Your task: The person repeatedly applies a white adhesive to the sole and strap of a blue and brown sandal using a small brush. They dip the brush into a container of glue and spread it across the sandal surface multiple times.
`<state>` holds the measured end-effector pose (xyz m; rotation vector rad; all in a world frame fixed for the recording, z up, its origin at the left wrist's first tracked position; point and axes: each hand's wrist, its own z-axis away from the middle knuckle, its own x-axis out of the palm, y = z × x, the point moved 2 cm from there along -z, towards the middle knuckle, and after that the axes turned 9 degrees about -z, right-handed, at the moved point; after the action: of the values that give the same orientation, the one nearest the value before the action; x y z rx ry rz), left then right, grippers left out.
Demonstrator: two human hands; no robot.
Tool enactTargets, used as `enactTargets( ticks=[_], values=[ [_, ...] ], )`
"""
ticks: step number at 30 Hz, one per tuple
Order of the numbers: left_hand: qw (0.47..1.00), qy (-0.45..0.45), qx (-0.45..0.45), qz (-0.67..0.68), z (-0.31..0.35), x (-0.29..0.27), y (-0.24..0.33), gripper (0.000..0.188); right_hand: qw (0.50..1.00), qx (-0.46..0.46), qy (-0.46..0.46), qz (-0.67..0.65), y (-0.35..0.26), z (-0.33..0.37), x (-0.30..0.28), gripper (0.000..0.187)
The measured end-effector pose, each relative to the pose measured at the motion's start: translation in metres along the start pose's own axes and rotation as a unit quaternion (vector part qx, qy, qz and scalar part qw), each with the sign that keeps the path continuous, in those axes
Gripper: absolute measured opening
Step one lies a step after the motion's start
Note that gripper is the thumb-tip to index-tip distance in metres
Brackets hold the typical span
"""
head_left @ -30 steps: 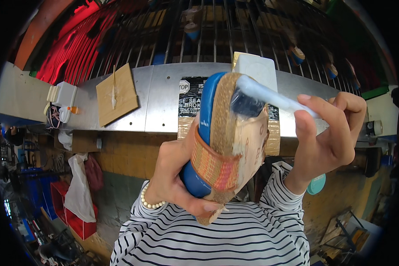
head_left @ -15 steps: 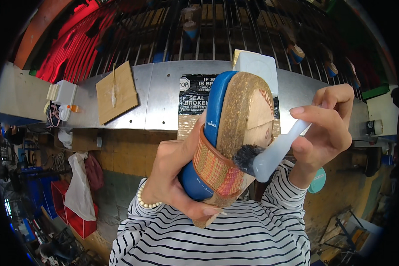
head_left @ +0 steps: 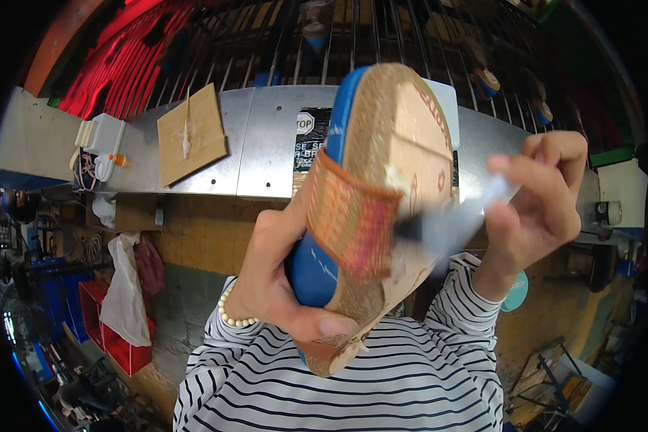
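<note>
A sandal (head_left: 363,137) with a blue sole side, a cork-coloured edge and a woven orange-pink strap is held up in front of me, its tan footbed turned to the right. My left hand (head_left: 273,270) grips it near its lower end, thumb across the footbed edge. Between the thumb and fingers of my right hand (head_left: 540,198) is a brush (head_left: 450,227) with a pale handle and dark bristles. Motion smears the brush; its bristles are beside the strap, over the footbed. Whether they touch cannot be made out.
Beyond the sandal runs a metal ledge (head_left: 263,147) with a brown cardboard piece (head_left: 173,144) and a thin stick on it. Past it are metal rods (head_left: 381,36) with more sandals (head_left: 486,83) among them. A red crate (head_left: 126,353) stands at lower left.
The sandal has tipped and shifted upward, showing more of its footbed. My right hand has moved slightly right, and the brush has risen along the strap, now blurred.
</note>
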<state>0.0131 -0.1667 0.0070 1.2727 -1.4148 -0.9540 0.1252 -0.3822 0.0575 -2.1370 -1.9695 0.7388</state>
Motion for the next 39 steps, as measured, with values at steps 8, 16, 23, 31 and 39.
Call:
enactTargets(
  ticks=[8, 16, 23, 31, 39],
  values=[
    [0.999, -0.001, -0.048, -0.012, -0.005, -0.005, 0.02, 0.111, 0.999, -0.014, -0.031, 0.003, -0.008, -0.003, 0.003, 0.047],
    [0.995, -0.04, -0.083, -0.026, -0.004, 0.002, 0.021, 0.115, 0.997, -0.028, -0.019, 0.065, -0.011, -0.015, -0.009, 0.051],
    [0.993, -0.042, -0.069, 0.086, -0.009, 0.006, 0.015, 0.108, 0.995, -0.072, -0.048, 0.055, -0.006, -0.007, -0.009, 0.057],
    [0.989, 0.075, -0.02, 0.126, -0.015, 0.019, 0.026, 0.099, 0.982, -0.142, -0.09, 0.088, -0.012, -0.007, -0.015, 0.06],
    [0.986, 0.115, 0.084, 0.091, -0.028, 0.017, 0.031, 0.087, 0.979, -0.145, -0.132, 0.05, -0.018, -0.011, -0.014, 0.062]
  ],
)
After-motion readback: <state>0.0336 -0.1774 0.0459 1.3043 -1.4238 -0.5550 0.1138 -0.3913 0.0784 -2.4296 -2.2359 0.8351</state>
